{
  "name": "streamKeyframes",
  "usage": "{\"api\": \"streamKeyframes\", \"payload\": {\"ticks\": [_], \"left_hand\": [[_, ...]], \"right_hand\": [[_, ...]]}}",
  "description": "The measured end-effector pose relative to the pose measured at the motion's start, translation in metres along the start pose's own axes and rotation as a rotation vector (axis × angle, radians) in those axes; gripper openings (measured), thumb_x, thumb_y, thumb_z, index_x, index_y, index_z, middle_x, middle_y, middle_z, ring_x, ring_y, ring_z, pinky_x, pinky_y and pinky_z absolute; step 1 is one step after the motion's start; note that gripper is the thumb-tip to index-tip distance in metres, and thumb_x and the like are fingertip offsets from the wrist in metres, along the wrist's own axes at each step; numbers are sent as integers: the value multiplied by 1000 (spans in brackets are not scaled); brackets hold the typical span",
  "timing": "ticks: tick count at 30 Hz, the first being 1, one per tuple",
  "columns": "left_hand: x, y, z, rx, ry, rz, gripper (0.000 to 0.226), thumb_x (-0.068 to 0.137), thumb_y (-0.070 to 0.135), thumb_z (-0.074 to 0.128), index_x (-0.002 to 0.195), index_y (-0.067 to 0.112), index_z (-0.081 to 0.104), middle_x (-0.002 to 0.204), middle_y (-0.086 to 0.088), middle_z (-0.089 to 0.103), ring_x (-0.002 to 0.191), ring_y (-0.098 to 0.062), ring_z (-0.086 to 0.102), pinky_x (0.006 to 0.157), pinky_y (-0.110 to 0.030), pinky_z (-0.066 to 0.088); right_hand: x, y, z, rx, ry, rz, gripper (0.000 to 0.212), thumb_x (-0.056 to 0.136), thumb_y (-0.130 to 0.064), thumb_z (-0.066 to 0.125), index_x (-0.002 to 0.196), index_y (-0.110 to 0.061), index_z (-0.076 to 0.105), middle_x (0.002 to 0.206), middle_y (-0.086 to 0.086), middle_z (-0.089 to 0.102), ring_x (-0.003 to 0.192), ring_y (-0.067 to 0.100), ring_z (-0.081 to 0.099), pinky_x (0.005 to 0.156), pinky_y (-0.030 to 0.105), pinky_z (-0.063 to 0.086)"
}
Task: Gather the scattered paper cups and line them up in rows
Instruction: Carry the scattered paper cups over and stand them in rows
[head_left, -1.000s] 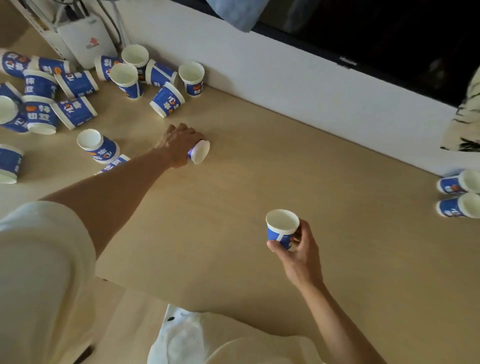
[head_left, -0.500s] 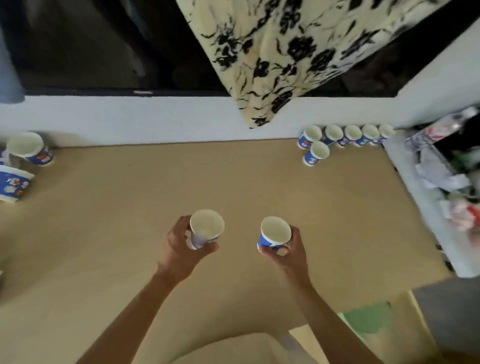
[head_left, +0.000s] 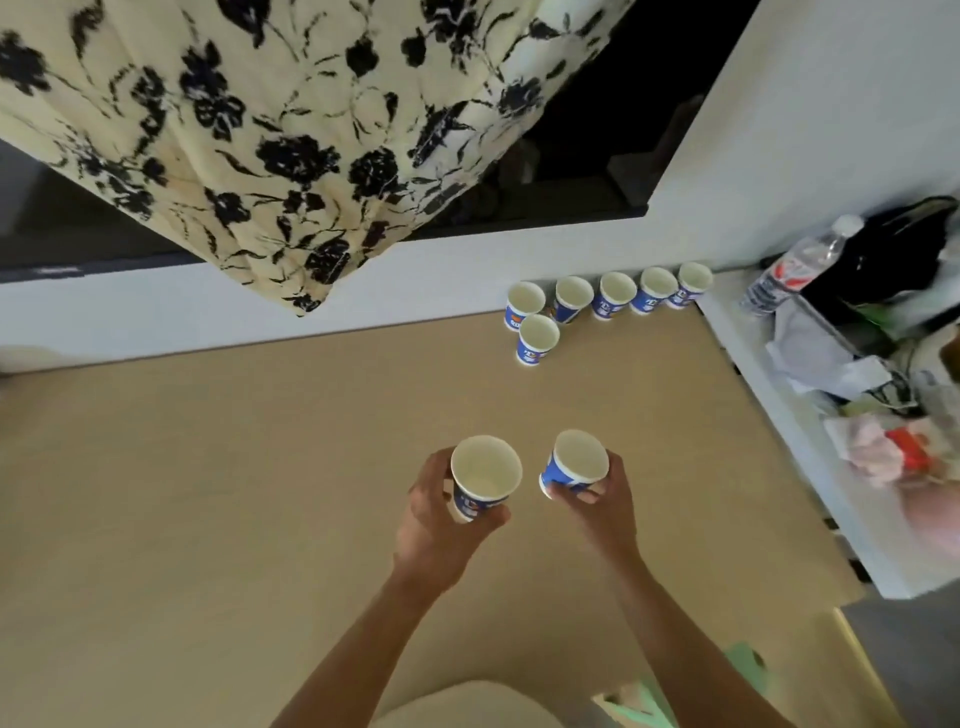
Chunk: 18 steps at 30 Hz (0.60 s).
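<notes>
My left hand (head_left: 436, 525) grips a blue and white paper cup (head_left: 484, 474), mouth up, above the tan table (head_left: 208, 493). Beside it my right hand (head_left: 605, 506) holds a second paper cup (head_left: 576, 461), tilted a little to the left. At the table's far right corner a row of several upright cups (head_left: 615, 295) stands along the white wall. One more cup (head_left: 538, 339) stands alone in front of that row's left end.
A flowered cloth (head_left: 270, 130) hangs over the wall at the back. Right of the table runs a white shelf (head_left: 810, 457) crowded with a plastic bottle (head_left: 795, 270), a black bag and wrappers. A green stool (head_left: 737, 670) shows below the table's front edge.
My view has swung right from the scattered cups to the lined-up row. My left hand lifted a cup from the table and brought it beside the cup in my right hand.
</notes>
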<state>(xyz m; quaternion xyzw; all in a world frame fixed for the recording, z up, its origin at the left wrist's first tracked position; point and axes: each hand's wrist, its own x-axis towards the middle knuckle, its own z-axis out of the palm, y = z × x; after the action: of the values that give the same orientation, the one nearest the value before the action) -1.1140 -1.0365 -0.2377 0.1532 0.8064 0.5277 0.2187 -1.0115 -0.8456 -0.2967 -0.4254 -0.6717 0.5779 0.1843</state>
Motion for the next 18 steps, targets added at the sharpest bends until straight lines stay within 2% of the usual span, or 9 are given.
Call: {"api": "streamKeyframes", "payload": {"ticks": [3,6,10,14,16,18], "left_hand": [[6,16,47,18,28,-37,63,66,20,90,119,29,57,107,15,67,95,-2,64,74,-11,48],[15,33,85,26,78,-65,63,66,23,90,119,32,57,108,18,65,95,-6,65,71,-11,50],[25,50,121,33,124,-98,60,66,21,90,116,30,59,108,15,66,95,-17,66,79,-33,57],[38,61,140,39,165,-119,62,63,29,90,116,36,58,110,18,65,95,-10,66,78,-40,59],[42,61,143,54,180,-139,64,61,37,88,115,42,56,110,23,64,94,-5,66,74,-37,58],[48,61,145,70,196,-157,66,62,36,90,116,46,53,109,27,62,93,-3,66,71,-36,57]], "right_hand": [[46,10,-25,-5,-57,-28,58,68,-23,87,116,-34,55,110,-10,70,90,13,71,75,25,57],[92,18,-40,-12,-86,-30,57,71,-19,86,117,-32,56,105,-13,71,83,7,70,71,18,54],[145,19,-49,-58,-131,-41,55,73,-13,84,119,-28,56,103,-13,69,77,-2,66,70,12,51],[199,15,-43,-97,-151,-89,57,72,-12,83,120,-25,55,102,-13,68,81,7,67,75,25,56],[219,13,-36,-119,-157,-117,57,71,-11,83,120,-21,55,104,-7,68,86,16,68,78,31,57],[239,12,-29,-150,-163,-140,56,70,-13,84,117,-22,54,105,-5,68,86,17,68,76,31,56]]}}
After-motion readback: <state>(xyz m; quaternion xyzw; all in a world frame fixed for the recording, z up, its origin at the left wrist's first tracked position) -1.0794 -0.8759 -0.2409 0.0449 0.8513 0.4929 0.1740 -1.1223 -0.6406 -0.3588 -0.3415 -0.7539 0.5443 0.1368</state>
